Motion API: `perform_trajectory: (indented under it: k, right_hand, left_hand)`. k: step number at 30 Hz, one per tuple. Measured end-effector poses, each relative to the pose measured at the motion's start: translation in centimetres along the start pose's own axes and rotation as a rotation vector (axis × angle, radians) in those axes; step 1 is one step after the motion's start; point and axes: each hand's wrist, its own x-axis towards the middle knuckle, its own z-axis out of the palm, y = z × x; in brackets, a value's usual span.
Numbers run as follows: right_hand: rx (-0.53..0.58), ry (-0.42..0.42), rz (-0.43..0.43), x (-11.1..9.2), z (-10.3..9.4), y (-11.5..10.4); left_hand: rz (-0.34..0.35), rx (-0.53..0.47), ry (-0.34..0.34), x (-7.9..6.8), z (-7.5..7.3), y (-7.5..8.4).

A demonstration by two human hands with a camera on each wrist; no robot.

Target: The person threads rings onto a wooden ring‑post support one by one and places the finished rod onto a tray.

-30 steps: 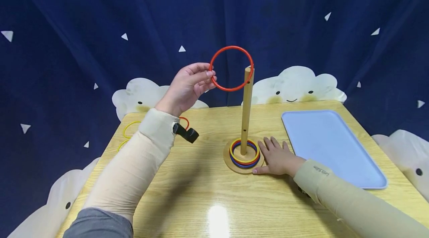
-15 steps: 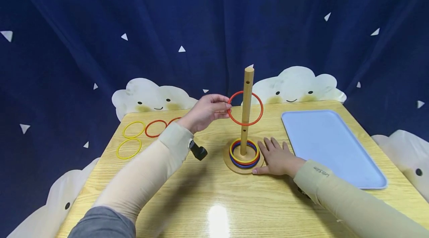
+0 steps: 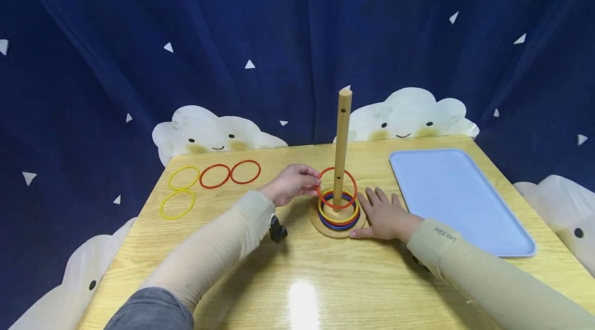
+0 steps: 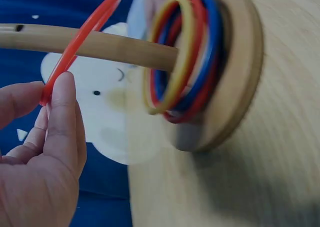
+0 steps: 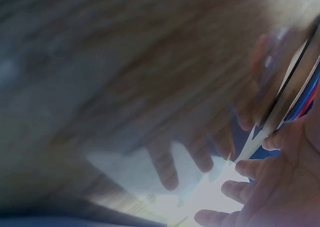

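Note:
In the head view a wooden post (image 3: 341, 134) stands upright on a round base (image 3: 319, 224). My left hand (image 3: 295, 183) pinches a red ring (image 4: 75, 43) between thumb and fingers. That ring is around the post, tilted, above a stack of rings at the foot. The left wrist view shows a yellow ring (image 4: 187, 62) on top of the stack, with red and blue rings (image 4: 216, 42) under it. My right hand (image 3: 383, 216) lies with fingers spread at the base's right side, its thumb right at the base's edge.
On the table's left lie two yellow rings (image 3: 184, 167) and two red rings (image 3: 215, 165). A light blue tray (image 3: 460, 201) lies on the right of the wooden table (image 3: 260, 278). Behind hangs a dark blue curtain (image 3: 209, 25) with clouds.
My left hand has brought the red ring down from near the post's top, around the post, to just above the stack. The right hand keeps its place by the base.

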Motion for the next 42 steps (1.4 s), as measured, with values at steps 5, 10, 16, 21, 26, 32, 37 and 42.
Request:
perform_trajectory:
  k: [5,10,16,21,26,32,37,42]
  right_hand:
    - [0.002,0.0,0.006,0.0,-0.2,-0.1]
    - [0.002,-0.006,0.004,0.1,-0.2,0.0]
    - [0.012,0.005,0.005,0.2,0.6,0.5]
    - [0.022,0.024,-0.011,0.1,0.8,0.6]
    - [0.011,0.014,-0.014,-0.1,0.4,0.4]
    - [0.015,-0.006,0.004,0.0,0.0,0.1]
    - [0.01,-0.015,0.008,0.0,-0.3,-0.1]
    - [0.003,-0.014,0.005,0.0,-0.3,-0.1]
  left_hand:
    - [-0.043,-0.001,-0.005,0.3,0.0,-1.4]
    - [-0.076,0.015,-0.012,0.4,0.1,-2.2]
    - [-0.104,0.042,0.022,0.5,0.4,-2.7]
    - [-0.129,0.093,0.039,0.7,0.5,-3.4]
    - [-0.12,0.153,0.029,0.6,0.5,-3.8]
    - [-0.119,0.228,-0.014,0.4,0.8,-3.5]
    - [-0.124,0.261,-0.03,0.3,0.9,-3.4]
    - [-0.113,0.264,-0.031,0.2,0.6,-3.4]
